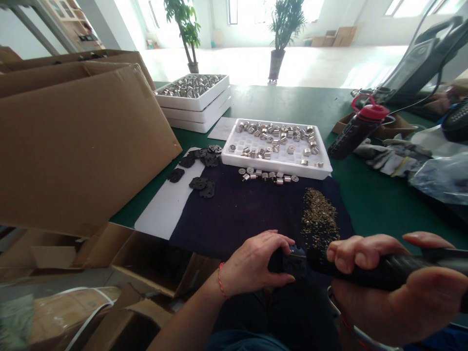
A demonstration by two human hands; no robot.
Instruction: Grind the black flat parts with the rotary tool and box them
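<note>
Near the table's front edge, my left hand (pixel 254 261) grips a black plate (pixel 294 267) between thumb and fingers; part of it is hidden by the hand. In my right hand (pixel 405 292) is a black power screwdriver (pixel 389 270), lying nearly level, with its front end close to the plate. Whether its tip touches the plate, I cannot tell. Just beyond lies a spread of small brass-coloured screws (pixel 320 214) on the dark cloth (pixel 248 209). Several small silver motors (pixel 270 175) sit in front of a white foam tray (pixel 278 165) that holds more of them.
Loose black plates (pixel 206 187) lie left of the tray. Stacked foam trays (pixel 199 109) of motors stand behind. A large cardboard box (pixel 80 141) borders the left side. On the right are a dark bottle (pixel 353 134) with a red lid, gloves (pixel 397 156) and a plastic bag (pixel 442 175).
</note>
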